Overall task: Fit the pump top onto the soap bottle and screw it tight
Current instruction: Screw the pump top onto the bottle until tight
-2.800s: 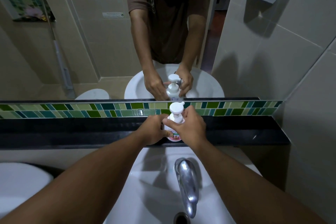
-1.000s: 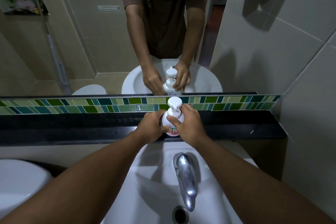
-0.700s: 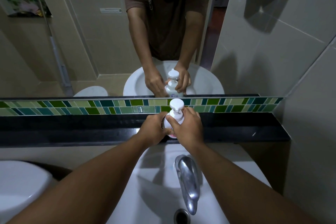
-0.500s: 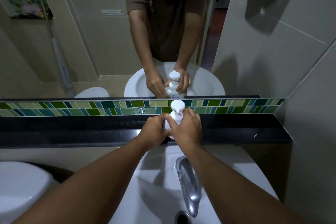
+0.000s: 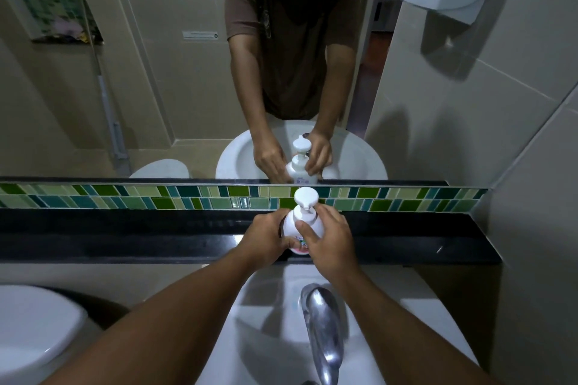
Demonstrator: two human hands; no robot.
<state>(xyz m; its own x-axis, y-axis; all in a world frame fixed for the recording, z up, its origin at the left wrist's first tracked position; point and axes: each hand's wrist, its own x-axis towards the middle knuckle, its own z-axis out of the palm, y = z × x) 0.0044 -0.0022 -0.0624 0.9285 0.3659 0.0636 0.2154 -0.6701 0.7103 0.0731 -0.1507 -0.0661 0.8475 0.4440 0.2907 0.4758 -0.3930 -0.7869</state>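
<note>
Bottle work: left hand [image 5: 268, 239] grips the white plastic soap bottle [image 5: 293, 228] upright on the black stone ledge [image 5: 125, 237]; right hand [image 5: 328, 239] pinches the white pump top [image 5: 306, 201] collar. Twist squarely, body steady.

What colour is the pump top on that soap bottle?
White, seen best in the head view: the pump top.
</note>
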